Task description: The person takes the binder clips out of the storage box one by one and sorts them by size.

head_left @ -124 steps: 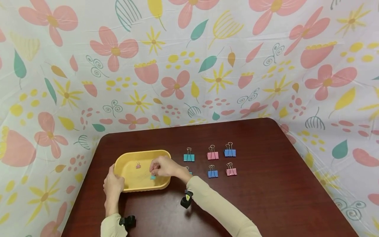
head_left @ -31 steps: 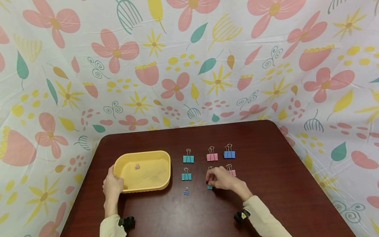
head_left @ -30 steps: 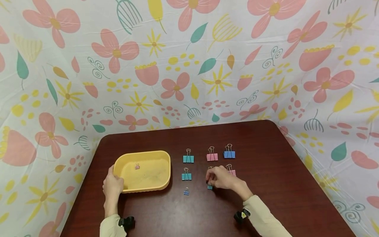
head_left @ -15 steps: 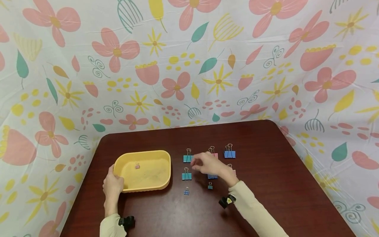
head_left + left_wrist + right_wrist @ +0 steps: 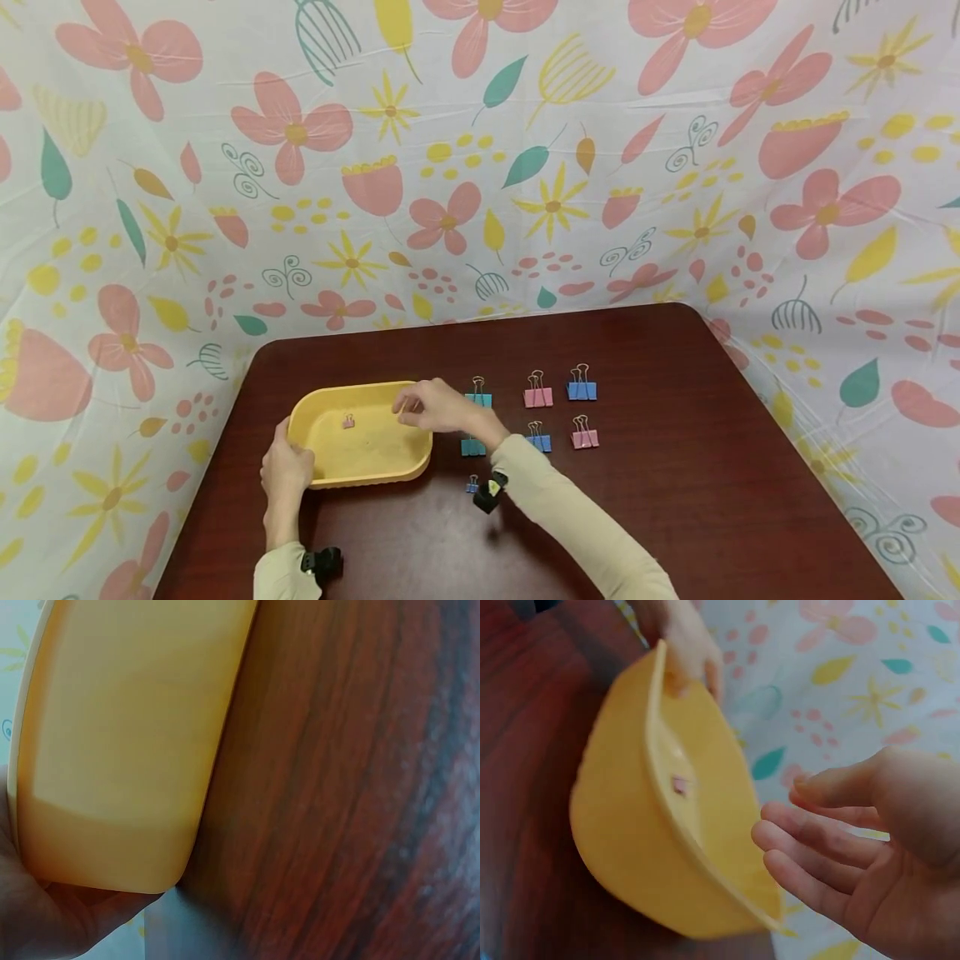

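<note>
My left hand point(image 5: 287, 462) grips the left end of a yellow plastic tub point(image 5: 370, 479), its fingers round the rim; in the left wrist view the hand point(image 5: 45, 922) is at the tub's corner. Over the tub's right end hangs my right hand point(image 5: 435, 406), holding nothing. The right wrist view shows its fingers point(image 5: 810, 836) loosely bent and apart from the tub wall. Inside the tub lies one small pink binder clip point(image 5: 348, 422), left of my right hand. Beneath my right forearm, a teal binder clip point(image 5: 473, 448) is partly covered.
Right of the tub, binder clips stand in rows: teal point(image 5: 480, 401), pink point(image 5: 537, 397) and blue point(image 5: 582, 391) behind, blue point(image 5: 540, 443) and pink point(image 5: 585, 438) nearer. A small blue clip point(image 5: 472, 484) sits in front. A floral cloth point(image 5: 450, 275) hangs behind the brown table point(image 5: 675, 467).
My right hand took a small teal clip from the tub, set it down in front of the blue one and moved back left over the tub. My sleeve now hides that clip.
</note>
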Demonstrator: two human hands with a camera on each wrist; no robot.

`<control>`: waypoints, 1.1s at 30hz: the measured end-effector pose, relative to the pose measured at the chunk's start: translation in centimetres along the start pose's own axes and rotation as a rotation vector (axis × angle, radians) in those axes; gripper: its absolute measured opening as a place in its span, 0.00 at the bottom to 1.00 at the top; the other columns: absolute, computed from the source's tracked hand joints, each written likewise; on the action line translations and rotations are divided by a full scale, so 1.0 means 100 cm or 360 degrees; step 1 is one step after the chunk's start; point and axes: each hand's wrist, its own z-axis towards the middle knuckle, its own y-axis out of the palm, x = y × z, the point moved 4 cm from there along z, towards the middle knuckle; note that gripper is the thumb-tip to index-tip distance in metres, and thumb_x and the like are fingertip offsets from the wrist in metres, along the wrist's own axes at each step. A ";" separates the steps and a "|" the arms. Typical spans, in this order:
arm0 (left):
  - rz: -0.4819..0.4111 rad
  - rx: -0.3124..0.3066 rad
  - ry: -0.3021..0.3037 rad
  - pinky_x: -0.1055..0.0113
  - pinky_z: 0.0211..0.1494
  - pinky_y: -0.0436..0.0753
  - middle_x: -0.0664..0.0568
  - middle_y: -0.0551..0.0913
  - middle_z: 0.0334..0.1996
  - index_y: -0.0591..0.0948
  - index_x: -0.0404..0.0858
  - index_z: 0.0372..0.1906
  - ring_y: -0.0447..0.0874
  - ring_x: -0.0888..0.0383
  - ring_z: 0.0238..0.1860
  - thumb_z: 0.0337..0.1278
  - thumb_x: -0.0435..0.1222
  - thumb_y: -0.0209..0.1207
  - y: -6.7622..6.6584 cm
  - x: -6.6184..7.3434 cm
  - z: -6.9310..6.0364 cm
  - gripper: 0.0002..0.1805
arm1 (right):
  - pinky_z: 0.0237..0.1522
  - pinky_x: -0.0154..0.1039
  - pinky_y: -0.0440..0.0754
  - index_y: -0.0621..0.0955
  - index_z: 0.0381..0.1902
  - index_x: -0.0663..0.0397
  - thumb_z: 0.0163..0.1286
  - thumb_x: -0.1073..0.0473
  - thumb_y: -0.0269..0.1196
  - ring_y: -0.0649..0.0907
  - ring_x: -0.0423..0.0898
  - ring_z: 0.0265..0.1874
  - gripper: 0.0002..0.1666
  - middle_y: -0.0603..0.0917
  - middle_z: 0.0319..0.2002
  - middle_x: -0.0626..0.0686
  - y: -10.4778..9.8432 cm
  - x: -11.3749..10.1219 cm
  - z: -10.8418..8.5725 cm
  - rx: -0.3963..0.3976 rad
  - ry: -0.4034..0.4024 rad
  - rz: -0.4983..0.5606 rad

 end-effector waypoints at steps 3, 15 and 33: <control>0.0001 0.0000 0.0002 0.41 0.45 0.72 0.27 0.78 0.52 0.59 0.39 0.78 0.76 0.36 0.41 0.63 0.30 0.43 0.000 0.000 -0.001 0.35 | 0.46 0.28 0.81 0.81 0.59 0.54 0.73 0.59 0.62 0.88 0.44 0.46 0.18 0.88 0.50 0.55 0.018 -0.002 0.016 -0.0084 0.0044 0.0054; 0.0001 0.0017 0.0008 0.46 0.40 0.72 0.31 0.80 0.43 0.61 0.40 0.77 0.74 0.40 0.35 0.62 0.29 0.45 -0.002 0.000 -0.002 0.36 | 0.74 0.40 0.64 0.66 0.77 0.42 0.70 0.47 0.66 0.68 0.45 0.74 0.40 0.71 0.74 0.46 0.090 -0.011 0.068 -0.0337 0.0330 -0.0380; 0.0004 0.0031 0.0032 0.42 0.41 0.73 0.33 0.80 0.39 0.62 0.40 0.76 0.77 0.35 0.38 0.59 0.29 0.48 -0.002 0.001 -0.003 0.37 | 0.45 0.25 0.72 0.83 0.32 0.43 0.67 0.57 0.67 0.79 0.35 0.40 0.03 0.85 0.41 0.39 0.121 -0.026 0.093 -0.0175 0.0062 -0.0864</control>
